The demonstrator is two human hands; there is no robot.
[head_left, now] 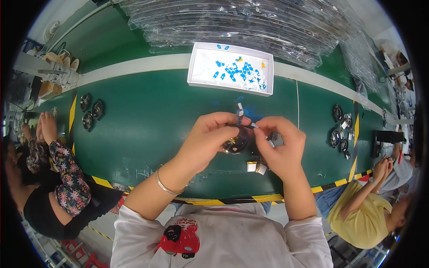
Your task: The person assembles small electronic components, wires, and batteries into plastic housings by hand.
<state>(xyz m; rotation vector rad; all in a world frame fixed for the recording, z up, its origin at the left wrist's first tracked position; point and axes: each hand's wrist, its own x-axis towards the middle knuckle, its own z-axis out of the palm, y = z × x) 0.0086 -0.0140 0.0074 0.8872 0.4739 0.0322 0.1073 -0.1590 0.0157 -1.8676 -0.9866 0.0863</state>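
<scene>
My left hand (pixel 206 138) is closed round a round black housing (pixel 237 144) with small parts inside it. From its upper side sticks a small silver-tipped piece (pixel 240 107). My right hand (pixel 284 145) meets it at the housing's right side, thumb and forefinger pinched on a tiny pale piece (pixel 254 125) too small to name. Below the fingers, on the green table, lie small silver blocks that look like battery cells (pixel 252 166). Another dark and silver part (pixel 274 137) shows by my right palm, partly hidden by the fingers.
Ahead stands a white box (pixel 196 81) holding blue and white bits. Clear plastic trays (pixel 232 22) are piled behind it. Black round parts lie at left (pixel 97 109) and right (pixel 335 137). Co-workers sit on both sides. Striped tape (pixel 268 198) edges the green table (pixel 147 116).
</scene>
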